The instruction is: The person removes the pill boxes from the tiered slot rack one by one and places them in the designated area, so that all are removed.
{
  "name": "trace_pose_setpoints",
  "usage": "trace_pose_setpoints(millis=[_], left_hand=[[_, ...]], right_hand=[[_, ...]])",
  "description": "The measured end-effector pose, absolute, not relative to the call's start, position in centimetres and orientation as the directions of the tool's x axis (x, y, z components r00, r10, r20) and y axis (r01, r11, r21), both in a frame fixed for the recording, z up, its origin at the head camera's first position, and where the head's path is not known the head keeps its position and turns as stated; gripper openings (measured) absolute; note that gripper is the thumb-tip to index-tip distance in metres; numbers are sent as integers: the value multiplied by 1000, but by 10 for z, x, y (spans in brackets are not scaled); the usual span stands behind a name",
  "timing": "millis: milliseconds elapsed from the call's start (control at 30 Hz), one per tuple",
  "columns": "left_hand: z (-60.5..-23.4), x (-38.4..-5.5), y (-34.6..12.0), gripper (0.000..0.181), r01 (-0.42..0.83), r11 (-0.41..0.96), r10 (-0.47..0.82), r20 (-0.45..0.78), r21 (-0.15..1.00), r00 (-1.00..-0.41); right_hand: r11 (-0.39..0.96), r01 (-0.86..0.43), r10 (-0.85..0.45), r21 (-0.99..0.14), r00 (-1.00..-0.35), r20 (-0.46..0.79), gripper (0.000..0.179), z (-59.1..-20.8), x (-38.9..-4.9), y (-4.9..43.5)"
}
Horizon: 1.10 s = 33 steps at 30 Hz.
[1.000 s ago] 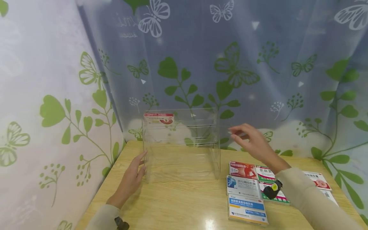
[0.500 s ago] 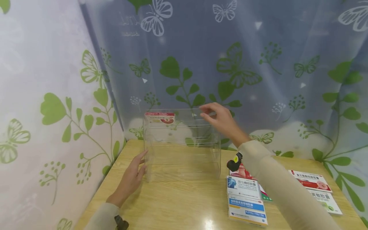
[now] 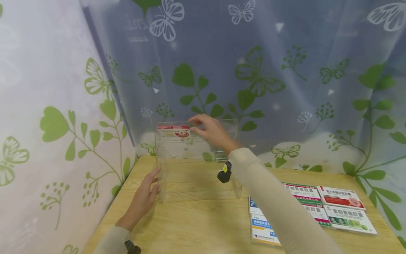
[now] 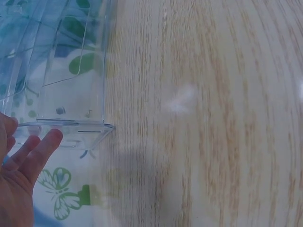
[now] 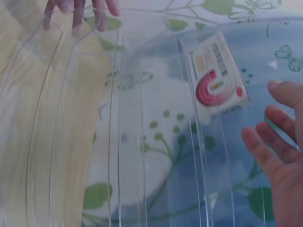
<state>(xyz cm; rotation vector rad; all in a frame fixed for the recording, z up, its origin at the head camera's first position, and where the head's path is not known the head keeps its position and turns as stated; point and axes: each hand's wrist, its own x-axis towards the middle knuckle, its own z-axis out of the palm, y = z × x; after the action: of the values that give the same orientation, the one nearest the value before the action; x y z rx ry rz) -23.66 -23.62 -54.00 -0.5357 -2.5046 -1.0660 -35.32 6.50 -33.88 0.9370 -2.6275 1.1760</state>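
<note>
A clear plastic tiered display rack [image 3: 180, 150] stands on the wooden table. On its top tier, at the left end, sits a white-and-red medicine box [image 3: 172, 131] with a ring-shaped print. My left hand [image 3: 142, 197] touches the rack's left side panel, its fingers fairly straight in the left wrist view. Over the top tier, my right hand [image 3: 212, 130] is beside the box's right end. A gap shows between these loosely bent fingers and the medicine box [image 5: 218, 80] in the right wrist view. The right hand holds nothing.
Several medicine boxes lie flat at the table's right, among them a green-edged box [image 3: 301, 191], a red-striped one [image 3: 340, 197] and a blue-and-white one [image 3: 261, 229]. My right sleeve [image 3: 269, 201] hides part of them. Printed cloth [image 3: 203, 46] hangs behind the table [image 3: 196, 229] and at its left.
My right hand has moved left from beyond the rack's right side, across its top, to the medicine box. The left hand stays at the side panel. The box has not moved.
</note>
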Motion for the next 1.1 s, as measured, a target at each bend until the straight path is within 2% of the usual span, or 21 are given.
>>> trace_pose_setpoints(millis=[233, 433, 633, 833, 1100], left_hand=[[-542, -239, -236, 68, 503, 632, 211, 493, 590, -844], [-543, -240, -237, 67, 516, 630, 218, 505, 580, -835], [-545, -240, -237, 65, 523, 631, 218, 515, 573, -829], [-545, -240, -236, 66, 511, 636, 219, 500, 578, -838], [-544, -239, -237, 67, 494, 647, 211, 486, 581, -848]], right_hand=[[530, -631, -592, -567, -754, 286, 34, -345, -354, 45], [559, -625, -614, -545, -754, 234, 33, -350, -356, 40], [569, -621, -607, -539, -760, 233, 35, -350, -357, 36], [547, -635, -568, -545, -760, 315, 33, -353, -358, 34], [485, -689, -451, -539, -725, 521, 21, -350, -362, 40]])
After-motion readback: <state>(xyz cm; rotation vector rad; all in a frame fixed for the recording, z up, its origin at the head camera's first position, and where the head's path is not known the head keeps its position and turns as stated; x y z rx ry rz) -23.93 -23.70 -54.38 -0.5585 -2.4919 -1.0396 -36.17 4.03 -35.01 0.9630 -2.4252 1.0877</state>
